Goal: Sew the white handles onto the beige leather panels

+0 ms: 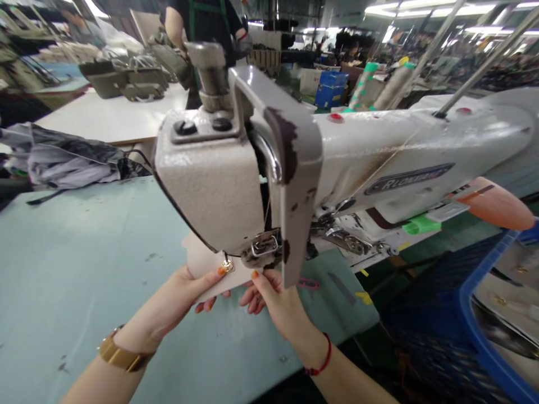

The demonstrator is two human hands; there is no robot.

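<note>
Under the head of a white industrial sewing machine (210,185) is a pale beige flat panel (236,279) with a small gold metal fitting (228,265) on it. My left hand (191,289) grips the panel's near left edge, thumb on top beside the fitting and fingers below. At the panel's right end, my right hand (273,297) pinches the edge with its thumb on top and fingers curled beneath. The machine's head hides the far part of the panel. The needle area is partly covered by the grey metal bracket.
A blue plastic basket (471,297) holding beige pieces stands at the right. Pink-handled snips (308,284) lie on the pale green tabletop (105,252). Grey and black fabric (71,157) is heaped at the left. Behind, a person (206,33) stands by a white table with bags (126,78).
</note>
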